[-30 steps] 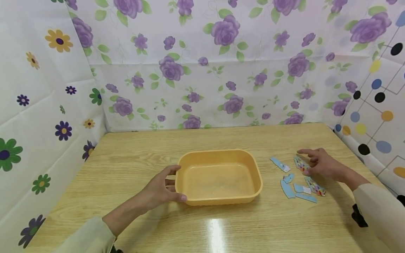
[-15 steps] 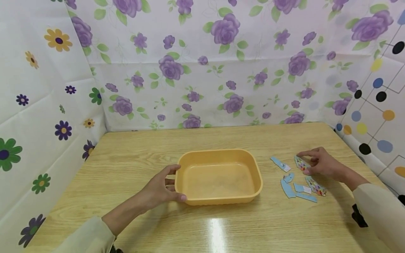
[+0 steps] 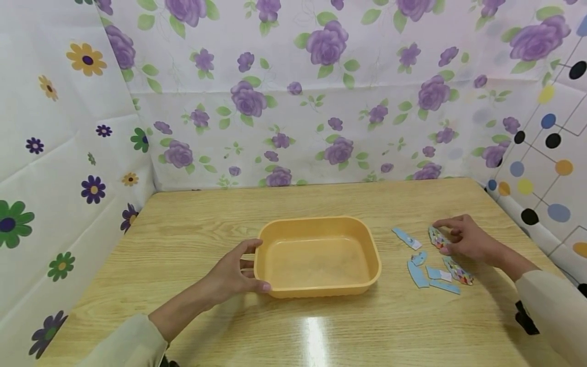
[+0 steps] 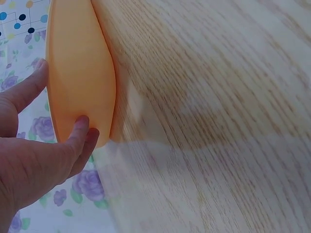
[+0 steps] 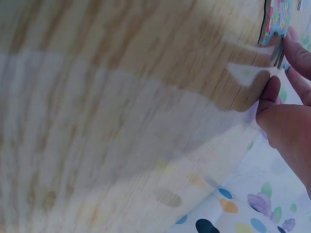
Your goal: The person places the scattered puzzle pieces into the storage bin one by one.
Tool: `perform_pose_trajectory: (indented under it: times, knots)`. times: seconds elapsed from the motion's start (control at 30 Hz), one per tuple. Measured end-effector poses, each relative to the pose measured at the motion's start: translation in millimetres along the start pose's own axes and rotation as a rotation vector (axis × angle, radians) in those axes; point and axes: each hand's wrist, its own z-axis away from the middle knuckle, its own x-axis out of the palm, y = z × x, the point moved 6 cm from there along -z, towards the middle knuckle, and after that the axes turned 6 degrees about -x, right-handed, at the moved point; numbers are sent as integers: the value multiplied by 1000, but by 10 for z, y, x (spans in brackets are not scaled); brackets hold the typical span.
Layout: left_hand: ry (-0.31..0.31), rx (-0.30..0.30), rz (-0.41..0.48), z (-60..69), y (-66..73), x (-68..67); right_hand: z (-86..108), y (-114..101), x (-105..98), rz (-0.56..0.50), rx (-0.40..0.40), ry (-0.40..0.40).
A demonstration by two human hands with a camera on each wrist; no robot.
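My left hand [image 3: 229, 275] grips the left end of a yellow-orange plastic basin [image 3: 316, 294], thumb at its front corner. In the left wrist view, fingertips [image 4: 80, 124] lie against the basin's outer wall [image 4: 82, 63]. At the right, my right hand [image 3: 470, 242] pinches a colourful puzzle piece [image 3: 437, 238] lying on the table, index finger at its far end and thumb at its near end. Another multicoloured piece [image 3: 458, 272] lies just in front. In the right wrist view, a patterned piece [image 5: 278, 22] shows near the fingers; the hand [image 5: 291, 116] hides the rest.
Several light-blue pieces lie between basin and right hand, including a long strip [image 3: 405, 238], a curved piece [image 3: 417, 275] and a small piece [image 3: 419, 258]. Flower-print cloth [image 3: 293, 127] stands behind the wooden table [image 3: 206, 224], with patterned sheets at both sides.
The right index finger has come down onto the far end of the colourful piece, and that piece has shifted very slightly right. The left hand and basin have stayed in place.
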Motion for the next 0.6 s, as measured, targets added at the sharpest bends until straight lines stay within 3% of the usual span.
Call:
perform_pose_trajectory:
  times: [0.6]
  knots:
    - [-2, 9, -4, 9, -1, 7, -40, -71, -32, 16, 9, 45]
